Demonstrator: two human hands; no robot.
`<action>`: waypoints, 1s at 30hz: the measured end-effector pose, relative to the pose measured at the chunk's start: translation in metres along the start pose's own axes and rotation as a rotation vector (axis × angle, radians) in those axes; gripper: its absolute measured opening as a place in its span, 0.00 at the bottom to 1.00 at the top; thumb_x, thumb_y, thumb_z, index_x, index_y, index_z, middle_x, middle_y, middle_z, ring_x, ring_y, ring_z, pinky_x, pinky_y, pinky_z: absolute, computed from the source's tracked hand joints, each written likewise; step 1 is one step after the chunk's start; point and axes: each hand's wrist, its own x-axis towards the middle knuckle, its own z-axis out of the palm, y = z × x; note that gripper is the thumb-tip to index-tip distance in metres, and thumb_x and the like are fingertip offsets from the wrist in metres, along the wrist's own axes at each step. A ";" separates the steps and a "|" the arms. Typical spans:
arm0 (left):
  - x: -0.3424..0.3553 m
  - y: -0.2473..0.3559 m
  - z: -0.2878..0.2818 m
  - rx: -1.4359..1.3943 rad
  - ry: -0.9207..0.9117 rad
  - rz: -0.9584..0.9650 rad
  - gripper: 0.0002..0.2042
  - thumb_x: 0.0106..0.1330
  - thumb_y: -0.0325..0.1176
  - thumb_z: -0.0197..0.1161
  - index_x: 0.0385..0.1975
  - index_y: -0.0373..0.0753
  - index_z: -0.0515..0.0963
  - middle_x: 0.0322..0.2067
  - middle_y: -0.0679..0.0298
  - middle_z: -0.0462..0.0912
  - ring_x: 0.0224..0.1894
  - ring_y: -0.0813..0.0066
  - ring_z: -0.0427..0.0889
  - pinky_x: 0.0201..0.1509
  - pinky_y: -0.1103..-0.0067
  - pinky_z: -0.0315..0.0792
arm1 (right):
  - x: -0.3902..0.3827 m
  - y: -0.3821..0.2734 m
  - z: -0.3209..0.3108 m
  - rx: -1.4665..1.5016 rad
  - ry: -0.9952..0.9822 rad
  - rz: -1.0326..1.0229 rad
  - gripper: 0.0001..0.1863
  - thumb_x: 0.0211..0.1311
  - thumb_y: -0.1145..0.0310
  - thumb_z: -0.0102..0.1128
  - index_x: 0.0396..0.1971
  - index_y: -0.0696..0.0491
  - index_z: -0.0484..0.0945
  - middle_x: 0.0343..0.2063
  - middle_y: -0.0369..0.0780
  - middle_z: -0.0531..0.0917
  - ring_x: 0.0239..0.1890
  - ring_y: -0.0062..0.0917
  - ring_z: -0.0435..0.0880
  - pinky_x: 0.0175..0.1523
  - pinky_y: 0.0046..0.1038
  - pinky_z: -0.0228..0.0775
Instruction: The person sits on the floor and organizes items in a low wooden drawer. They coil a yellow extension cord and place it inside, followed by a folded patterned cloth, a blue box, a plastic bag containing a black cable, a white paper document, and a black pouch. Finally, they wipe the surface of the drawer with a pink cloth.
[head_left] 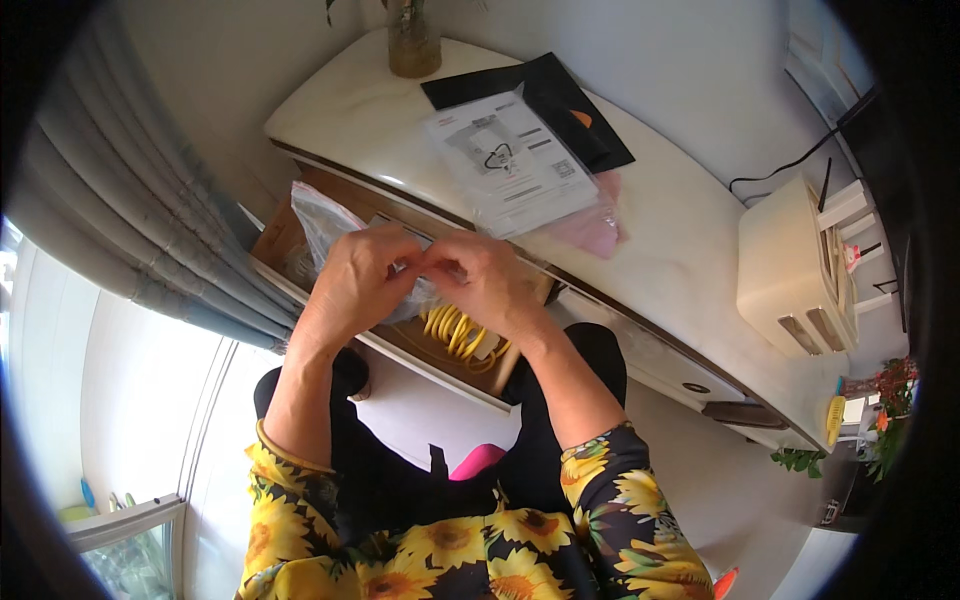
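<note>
Above a pulled-out wooden drawer, my left hand and my right hand meet, their thumbs and fingers pinched together. Between and below them is a transparent plastic bag with a pinkish edge, which spreads out to the left past my left hand. Both hands grip this bag; its part under the fingers is hidden. In the drawer, just below my right hand, lies a coiled yellow cable. Something flat and pale is partly covered behind my left hand.
On the white cabinet top lie a printed sheet in a plastic sleeve, a black folder and a pink plastic bag. A glass vase stands at the back; a white router is at right. A grey curtain hangs left.
</note>
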 end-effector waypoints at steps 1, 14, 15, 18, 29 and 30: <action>-0.001 0.000 -0.001 -0.012 0.011 -0.025 0.04 0.54 0.23 0.64 0.29 0.34 0.80 0.25 0.60 0.78 0.25 0.73 0.77 0.27 0.78 0.70 | 0.000 -0.001 -0.003 0.038 -0.017 0.020 0.07 0.51 0.76 0.64 0.32 0.57 0.79 0.27 0.42 0.82 0.27 0.28 0.82 0.34 0.24 0.74; -0.005 -0.010 -0.016 -0.132 -0.022 -0.102 0.03 0.57 0.26 0.65 0.30 0.36 0.79 0.28 0.64 0.79 0.26 0.78 0.79 0.26 0.85 0.71 | -0.008 0.010 -0.026 -0.077 -0.089 0.026 0.08 0.50 0.79 0.64 0.32 0.59 0.78 0.24 0.39 0.82 0.25 0.20 0.79 0.32 0.21 0.70; -0.005 -0.011 -0.016 -0.124 -0.020 -0.098 0.03 0.57 0.26 0.64 0.30 0.36 0.79 0.28 0.64 0.79 0.26 0.78 0.79 0.26 0.85 0.71 | -0.007 0.009 -0.027 -0.070 -0.088 0.024 0.08 0.50 0.79 0.64 0.32 0.60 0.78 0.24 0.40 0.82 0.24 0.21 0.79 0.32 0.21 0.70; -0.006 -0.015 -0.016 -0.096 -0.017 -0.078 0.03 0.57 0.26 0.64 0.30 0.36 0.79 0.27 0.64 0.79 0.26 0.79 0.79 0.26 0.85 0.70 | -0.008 0.002 -0.033 0.047 -0.144 0.127 0.07 0.50 0.79 0.64 0.31 0.60 0.78 0.23 0.41 0.81 0.24 0.22 0.78 0.31 0.22 0.69; -0.007 -0.010 -0.026 -0.160 -0.026 -0.158 0.04 0.54 0.24 0.62 0.28 0.31 0.78 0.25 0.60 0.79 0.27 0.72 0.79 0.30 0.79 0.73 | -0.008 -0.001 -0.040 -0.031 -0.112 0.048 0.08 0.50 0.75 0.65 0.31 0.57 0.79 0.24 0.40 0.81 0.27 0.25 0.80 0.34 0.24 0.71; -0.007 -0.009 -0.025 -0.167 -0.020 -0.161 0.04 0.53 0.24 0.62 0.28 0.32 0.78 0.26 0.59 0.79 0.27 0.70 0.79 0.31 0.78 0.73 | -0.007 -0.009 -0.040 -0.047 -0.043 -0.007 0.08 0.51 0.73 0.65 0.32 0.56 0.79 0.25 0.41 0.81 0.28 0.29 0.81 0.35 0.27 0.71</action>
